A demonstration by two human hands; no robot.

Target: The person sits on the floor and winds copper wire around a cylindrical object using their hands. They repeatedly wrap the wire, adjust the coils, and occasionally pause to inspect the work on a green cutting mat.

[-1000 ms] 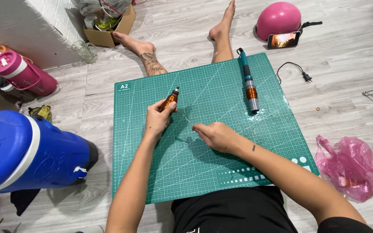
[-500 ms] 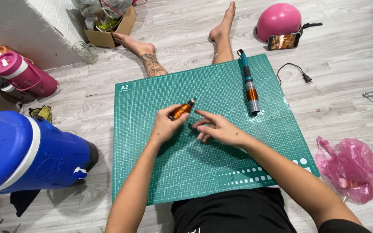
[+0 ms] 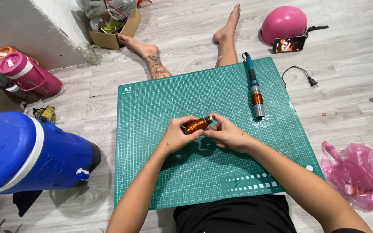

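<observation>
My left hand (image 3: 177,135) holds a small spool wound with copper wire (image 3: 196,124) above the middle of a green cutting mat (image 3: 160,103). My right hand (image 3: 226,133) pinches the spool's right end with its fingertips, so both hands grip it. A long teal and grey tool with a copper-wound section (image 3: 254,91) lies on the mat's far right part, away from both hands. White dust (image 3: 262,123) is scattered near its lower tip.
A blue cooler jug (image 3: 31,153) lies to the left, a pink bottle (image 3: 29,74) behind it. A pink helmet (image 3: 283,22) and a phone (image 3: 289,43) sit at far right, with a black plug cable (image 3: 301,75). A pink plastic bag (image 3: 355,174) lies right. My legs stretch beyond the mat.
My left hand brought the spool from the mat's upper left toward the middle and turned it sideways. My right hand lifted off the mat and took hold of the spool's end.
</observation>
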